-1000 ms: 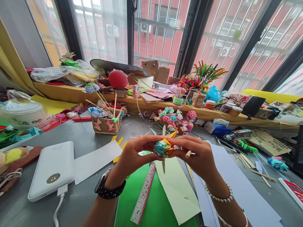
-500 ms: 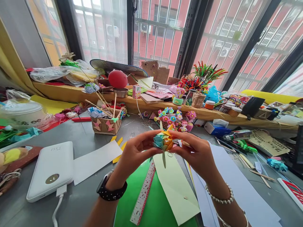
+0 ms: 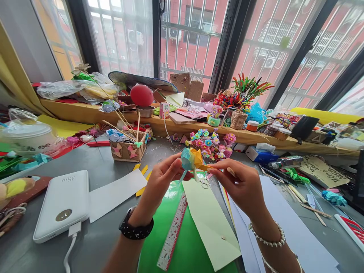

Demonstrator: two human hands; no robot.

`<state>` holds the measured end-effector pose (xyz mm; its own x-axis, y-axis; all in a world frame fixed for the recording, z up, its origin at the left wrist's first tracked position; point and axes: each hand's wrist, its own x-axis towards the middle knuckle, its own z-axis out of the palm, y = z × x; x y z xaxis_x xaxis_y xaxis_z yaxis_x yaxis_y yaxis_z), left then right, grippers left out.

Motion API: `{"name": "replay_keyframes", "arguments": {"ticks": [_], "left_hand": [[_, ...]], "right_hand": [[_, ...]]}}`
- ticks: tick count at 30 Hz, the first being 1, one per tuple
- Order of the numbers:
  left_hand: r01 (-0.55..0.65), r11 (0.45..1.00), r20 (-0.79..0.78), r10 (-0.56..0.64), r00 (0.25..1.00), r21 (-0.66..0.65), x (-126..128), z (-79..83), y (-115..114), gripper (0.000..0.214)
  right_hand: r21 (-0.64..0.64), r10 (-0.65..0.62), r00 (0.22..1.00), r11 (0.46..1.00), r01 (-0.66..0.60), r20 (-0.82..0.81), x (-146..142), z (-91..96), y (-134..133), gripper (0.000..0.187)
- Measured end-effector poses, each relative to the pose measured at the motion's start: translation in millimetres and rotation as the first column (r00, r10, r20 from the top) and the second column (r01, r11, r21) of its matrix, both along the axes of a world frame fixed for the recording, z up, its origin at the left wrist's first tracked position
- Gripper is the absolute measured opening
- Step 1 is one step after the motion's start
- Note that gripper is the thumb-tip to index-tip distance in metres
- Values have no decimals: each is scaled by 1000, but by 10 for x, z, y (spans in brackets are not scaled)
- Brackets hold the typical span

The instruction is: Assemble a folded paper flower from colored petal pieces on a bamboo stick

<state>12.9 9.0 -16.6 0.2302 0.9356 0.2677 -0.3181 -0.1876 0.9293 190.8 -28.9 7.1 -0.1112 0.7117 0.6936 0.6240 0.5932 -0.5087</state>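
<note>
A folded paper flower [image 3: 191, 159], light blue on the left and yellow-orange on the right, is held up over the desk. My left hand [image 3: 167, 172] closes around its blue side, fingers partly hidden behind it. With thumb and forefinger, my right hand [image 3: 239, 180] pinches a yellow paper tip sticking out on the right. Pale strips hang from the flower's underside. Below lie a green mat [image 3: 182, 242], a patterned ruler [image 3: 173, 233], a pale green paper sheet [image 3: 213, 227] and small scissors [image 3: 204, 183].
At left are a white power bank [image 3: 62, 204] with a cable and a white paper strip [image 3: 116, 193]. Behind stand a cardboard basket [image 3: 127, 151] with sticks and a bunch of small flowers [image 3: 209, 140]. White sheets [image 3: 287, 220] and a plastic bottle [image 3: 285, 162] lie at right.
The paper flower has turned and tilted, and sits slightly higher and left. My right hand has shifted right, from the flower's body out to the yellow tip.
</note>
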Motion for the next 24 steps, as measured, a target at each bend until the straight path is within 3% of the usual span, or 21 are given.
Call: {"name": "replay_keyframes", "arguments": {"ticks": [3,5,7,9,11,13,18,24], "left_hand": [[-79,994,-5,79,997,80,3,1,-10,48],[-194,963,3,197,980,188,9,-5,-24,43],[-346,883,25,357,934,317,17,-17,-42,34],[-448,760,21,498,867,471,30,-30,-64,21],[-441,645,-31,584,811,624,49,-42,-85,14],[-372,580,-103,625,774,725,77,-55,-99,14],[-346,533,-180,705,686,772,152,-92,-106,19],[-383,540,-191,730,656,750,144,-88,-96,9]], "right_hand": [[-25,-79,996,997,78,-47,-20,8,-2,13],[-66,-119,988,991,112,-100,-33,9,5,16],[-125,-140,978,985,121,-156,-44,2,17,18],[-175,-145,967,978,110,-208,-52,-13,31,19],[-213,-143,957,973,89,-253,-62,-29,43,21],[-249,-125,950,967,53,-286,-76,-41,49,22],[-313,-67,947,949,-37,-314,-118,-54,38,25],[-310,20,991,949,-61,-135,-156,-62,13,26]]}}
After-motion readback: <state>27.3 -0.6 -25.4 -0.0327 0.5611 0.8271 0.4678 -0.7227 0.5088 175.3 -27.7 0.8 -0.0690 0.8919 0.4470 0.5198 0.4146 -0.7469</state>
